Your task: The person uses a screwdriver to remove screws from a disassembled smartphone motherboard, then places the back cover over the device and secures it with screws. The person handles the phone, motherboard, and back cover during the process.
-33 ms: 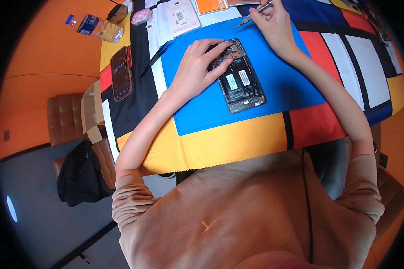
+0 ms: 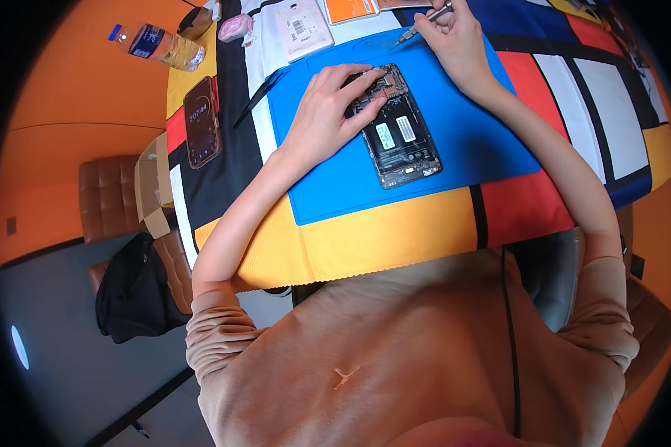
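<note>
An opened smartphone (image 2: 404, 138) lies on the blue work mat (image 2: 328, 190), its circuit board and black battery area with two pale labels showing. My left hand (image 2: 328, 104) grips its upper left part, the thumb on the near side and the fingertips over the far end. Beyond the phone, my right hand (image 2: 455, 41) pinches a slim metal precision screwdriver (image 2: 408, 34). Its tip points down at the far part of the mat, apart from the phone. Small specks lie near the tip, too tiny to name.
Left of the mat lie black tweezers (image 2: 259, 97) and another phone (image 2: 202, 123) with its screen lit. A water bottle (image 2: 156, 46) rests at the far left. Along the back are a pink case (image 2: 235, 28), a white phone back cover (image 2: 300, 30) and an orange box (image 2: 350, 9).
</note>
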`<state>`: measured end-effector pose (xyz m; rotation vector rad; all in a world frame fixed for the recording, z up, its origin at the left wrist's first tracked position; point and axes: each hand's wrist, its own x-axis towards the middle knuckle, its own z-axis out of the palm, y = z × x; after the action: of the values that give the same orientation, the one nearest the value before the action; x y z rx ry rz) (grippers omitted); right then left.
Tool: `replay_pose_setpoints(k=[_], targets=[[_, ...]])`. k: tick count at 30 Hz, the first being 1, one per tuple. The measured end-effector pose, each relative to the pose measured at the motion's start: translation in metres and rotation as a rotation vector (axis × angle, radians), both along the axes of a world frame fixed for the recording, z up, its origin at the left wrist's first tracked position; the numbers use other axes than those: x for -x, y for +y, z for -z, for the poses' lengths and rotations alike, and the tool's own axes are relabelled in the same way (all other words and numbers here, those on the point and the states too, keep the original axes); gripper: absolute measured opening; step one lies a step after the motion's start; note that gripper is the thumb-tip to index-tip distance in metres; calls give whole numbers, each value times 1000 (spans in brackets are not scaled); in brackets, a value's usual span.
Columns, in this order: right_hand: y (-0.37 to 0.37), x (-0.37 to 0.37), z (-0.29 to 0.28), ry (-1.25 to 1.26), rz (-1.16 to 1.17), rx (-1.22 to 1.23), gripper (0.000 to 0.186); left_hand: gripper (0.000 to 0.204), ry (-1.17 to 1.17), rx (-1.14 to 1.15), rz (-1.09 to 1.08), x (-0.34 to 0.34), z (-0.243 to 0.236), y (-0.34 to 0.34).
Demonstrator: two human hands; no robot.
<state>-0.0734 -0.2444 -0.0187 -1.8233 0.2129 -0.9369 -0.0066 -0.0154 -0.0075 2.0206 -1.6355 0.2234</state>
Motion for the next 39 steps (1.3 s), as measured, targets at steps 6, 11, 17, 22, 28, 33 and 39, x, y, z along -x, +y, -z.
replay_pose_setpoints(k=[6,11,17,22,28,33,39], targets=[[-1,-1,5,-20,-170,-241,22,35,187,47,-25,-5,0,-1],[12,10,6,6,-452,-415,23,26,520,103,-48,-16,-1,0],[21,14,-1,47,-461,-328,23,21,497,102,-30,-20,3,1],[24,12,1,75,-440,-318,24,19,492,99,-28,-20,3,2],[23,11,3,76,-435,-310,24,18,488,94,-26,-21,3,2],[24,12,1,87,-420,-293,23,18,479,96,-32,-20,3,2],[25,14,-1,80,-427,-286,23,19,522,95,-34,-21,4,2]])
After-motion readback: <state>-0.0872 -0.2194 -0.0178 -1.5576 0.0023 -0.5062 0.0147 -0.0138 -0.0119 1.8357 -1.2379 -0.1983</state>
